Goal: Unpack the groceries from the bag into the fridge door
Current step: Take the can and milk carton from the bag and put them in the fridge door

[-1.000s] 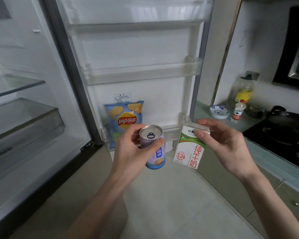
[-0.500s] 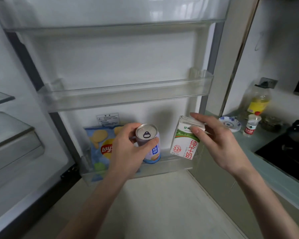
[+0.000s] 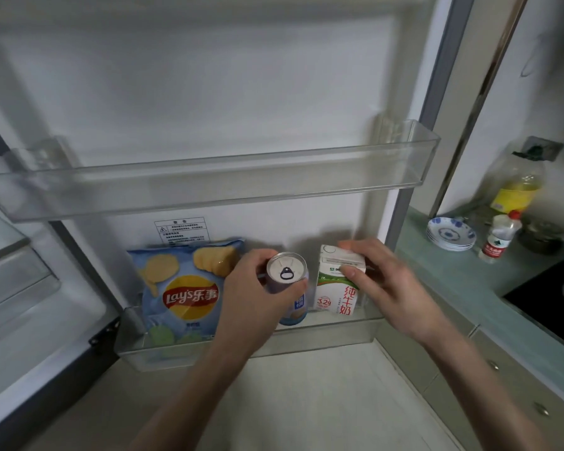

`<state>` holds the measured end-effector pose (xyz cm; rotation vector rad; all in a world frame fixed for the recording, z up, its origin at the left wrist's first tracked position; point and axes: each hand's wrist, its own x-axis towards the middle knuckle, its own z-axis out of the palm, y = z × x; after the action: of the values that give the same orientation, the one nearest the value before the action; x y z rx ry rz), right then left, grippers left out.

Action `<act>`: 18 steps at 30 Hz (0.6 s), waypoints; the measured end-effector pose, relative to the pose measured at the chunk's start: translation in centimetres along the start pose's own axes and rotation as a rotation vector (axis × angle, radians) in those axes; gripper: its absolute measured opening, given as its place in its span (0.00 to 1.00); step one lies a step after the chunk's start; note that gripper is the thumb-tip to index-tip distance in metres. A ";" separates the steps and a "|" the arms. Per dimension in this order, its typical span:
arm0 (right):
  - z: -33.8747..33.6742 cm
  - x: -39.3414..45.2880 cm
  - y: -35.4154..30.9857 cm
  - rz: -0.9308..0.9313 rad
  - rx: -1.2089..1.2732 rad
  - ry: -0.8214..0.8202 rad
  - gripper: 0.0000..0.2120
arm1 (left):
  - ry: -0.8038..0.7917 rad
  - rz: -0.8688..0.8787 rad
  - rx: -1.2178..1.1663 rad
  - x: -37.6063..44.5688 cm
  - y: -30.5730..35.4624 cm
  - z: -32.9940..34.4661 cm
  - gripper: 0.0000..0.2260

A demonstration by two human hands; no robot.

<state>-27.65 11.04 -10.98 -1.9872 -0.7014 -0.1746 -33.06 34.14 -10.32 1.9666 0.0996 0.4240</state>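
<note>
Two hands at the bottom door bin (image 3: 323, 340). Left hand (image 3: 258, 297) grips can (image 3: 287, 281); right hand (image 3: 381, 281), at 3 o'clock, clasps milk carton (image 3: 336, 288). Chip bag (image 3: 186, 288) at 9 o'clock.

A stack of blue-patterned dishes (image 3: 450, 235) is sitting on the pale green counter (image 3: 443, 275) near its back edge, close to the corner by the wall. A large bottle of yellow oil (image 3: 515, 187) is standing further back against the wall, and a small clear bottle with a red cap and red label (image 3: 499, 236) is standing just in front of it, right of the dishes. A dark hob (image 3: 554, 301) is lying along the counter's right side.
</note>
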 end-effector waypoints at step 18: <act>0.9 1.4 4.1 0.036 0.018 -0.202 0.16 | -0.044 -0.058 0.045 0.3 -2.7 1.5 0.21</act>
<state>-24.44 10.91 -14.00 -2.0167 -0.7911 0.0547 -32.00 34.07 -13.17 2.0112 0.1392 0.3427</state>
